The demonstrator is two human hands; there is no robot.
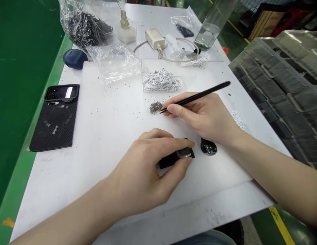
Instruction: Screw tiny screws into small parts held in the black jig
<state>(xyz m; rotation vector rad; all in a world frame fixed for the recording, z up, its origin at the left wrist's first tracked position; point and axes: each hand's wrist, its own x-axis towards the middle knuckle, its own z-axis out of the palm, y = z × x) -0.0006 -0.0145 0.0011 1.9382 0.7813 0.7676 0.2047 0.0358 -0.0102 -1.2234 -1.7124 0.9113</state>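
Black tweezers (203,93) are held pen-style by the right hand (209,114), pinched between thumb and fingers. The tips are pointed down-left, at the edge of a pile of tiny metallic parts (155,107) on the white work surface (97,160); whether any part is gripped cannot be told. A small black block (167,160) is steadied on the surface by the left hand (145,166), pinched at its right end between thumb and forefinger, other fingers curled over the far side; most of it is hidden by the hand.

A glossy black rounded piece (208,148) is seen just below the right hand, partly covered by it. Loose white bits (238,119) are scattered beyond the right wrist. A clear tray (145,90) filled with small white pieces (162,81) is placed just behind the metallic pile. Stray specks are spread to the left. At far left, a black-cased phone (56,119) is laid camera side up. Behind, a crumpled clear bag (117,64), a white charger (154,38) and a clear cup of liquid (208,32) are seen.
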